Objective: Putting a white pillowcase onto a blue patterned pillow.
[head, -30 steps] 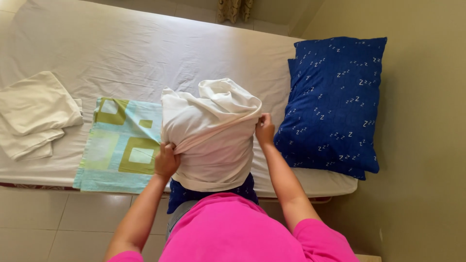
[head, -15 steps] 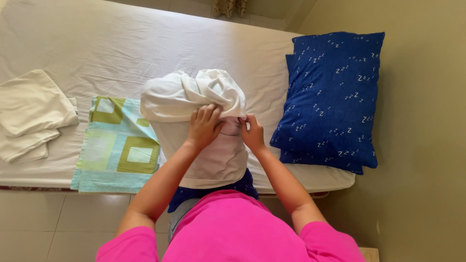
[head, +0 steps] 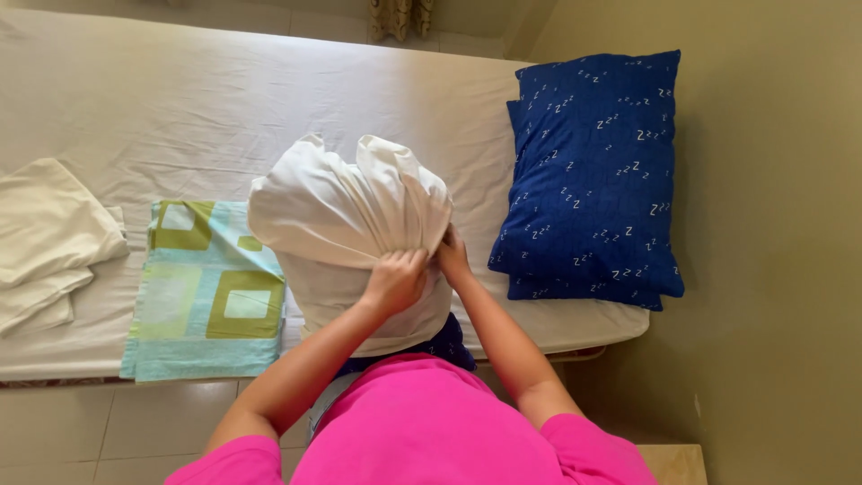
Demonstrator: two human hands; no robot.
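A person in a pink top stands at the near edge of a bed [head: 269, 99], seen from above. Both hands grip a pillow in a white pillowcase [head: 350, 216], which stands on end against the person's body, its long axis running away toward the far side of the bed, bunched loose cloth at the far end. The left hand [head: 395, 280] is closed, fingers curled into a fold of the white cloth. The right hand [head: 452, 259], just beside it, pinches the same gathered fabric. The pillow looks light, soft and squashy; the slack cloth likely slips, so the gathered folds or corners seem the surest hold. A dark blue edge shows beneath it. Nearby lie a green-patterned cloth [head: 206, 287], folded white linen [head: 49, 238] and blue pillows [head: 593, 180].
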